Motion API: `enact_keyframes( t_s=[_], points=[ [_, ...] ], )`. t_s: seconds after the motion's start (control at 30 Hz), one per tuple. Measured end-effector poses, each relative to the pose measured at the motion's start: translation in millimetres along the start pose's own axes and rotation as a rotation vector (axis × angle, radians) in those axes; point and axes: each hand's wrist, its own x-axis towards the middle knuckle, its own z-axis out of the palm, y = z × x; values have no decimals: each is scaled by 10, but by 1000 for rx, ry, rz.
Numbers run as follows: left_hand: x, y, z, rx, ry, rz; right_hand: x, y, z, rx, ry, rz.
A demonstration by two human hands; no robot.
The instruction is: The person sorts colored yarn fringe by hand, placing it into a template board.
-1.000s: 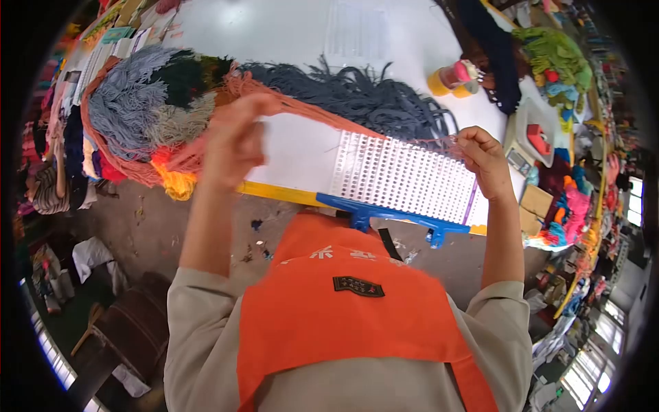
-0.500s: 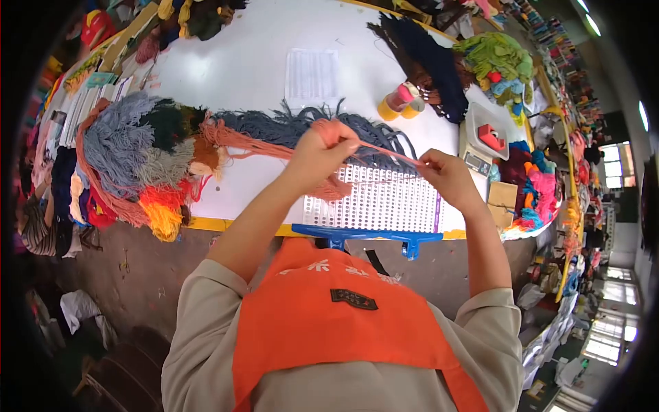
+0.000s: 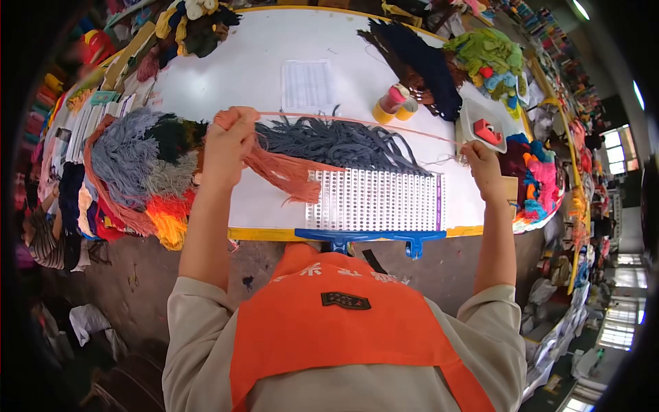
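My left hand (image 3: 230,141) grips a bundle of salmon-pink yarn (image 3: 285,173), whose loose ends hang down onto the white table (image 3: 226,69). A single salmon strand (image 3: 357,122) runs taut from that hand to my right hand (image 3: 478,165), which pinches its other end. Both hands are held wide apart above a white perforated board (image 3: 374,200) clamped in a blue holder (image 3: 364,237) at the table's near edge. Dark blue-grey yarn (image 3: 336,141) lies just behind the board.
A heap of grey, green, orange and red yarn (image 3: 134,175) lies at the left. A printed sheet (image 3: 307,84), yellow and pink spools (image 3: 395,101), a scale with a red item (image 3: 484,127), dark navy yarn (image 3: 419,58) and green yarn (image 3: 491,51) sit farther back.
My hands, close together half a second ago, have spread apart, pulling one strand out taut from the salmon bundle. The left moved left, the right moved right.
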Motion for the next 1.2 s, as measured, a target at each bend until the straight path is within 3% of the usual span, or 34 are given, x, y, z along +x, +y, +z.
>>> enact_keyframes(
  t_s=[0.2,0.27,0.43,0.5,0.6,0.63,0.7,0.77,0.83,0.93,1.0,1.03,1.1,1.13,1.2],
  points=[
    [34,255,-175,-8,126,144,37,307,-109,118,-112,125],
    [52,321,-214,44,227,265,33,443,-114,-199,-70,-37],
    [81,384,-321,143,278,317,80,1157,-8,-233,-58,-112],
    [46,354,-260,226,314,350,66,1457,125,-413,-54,-132],
    [7,341,-88,288,307,341,111,2131,348,-547,-140,-8],
    [-17,334,-5,302,308,336,92,2221,472,-713,-238,165],
    [-64,322,168,384,186,216,-66,1862,722,-1031,-288,235],
    [-66,179,231,466,48,183,-43,1520,991,-824,-254,-33],
    [-84,62,404,545,-21,196,29,1016,1347,-422,-83,-453],
    [-167,36,652,371,-52,-43,-13,-75,1774,177,-347,-524],
    [-142,-12,649,429,-69,19,-64,-509,2148,457,-444,-575],
    [-129,-33,625,478,-91,79,-95,-628,2280,563,-467,-603],
    [-106,53,480,491,16,135,-93,-605,2365,566,-852,-344],
    [-88,129,361,524,115,177,-153,-605,2206,571,-801,-322],
    [-72,260,69,302,274,158,-156,-318,2029,626,-783,-202]
  ],
)
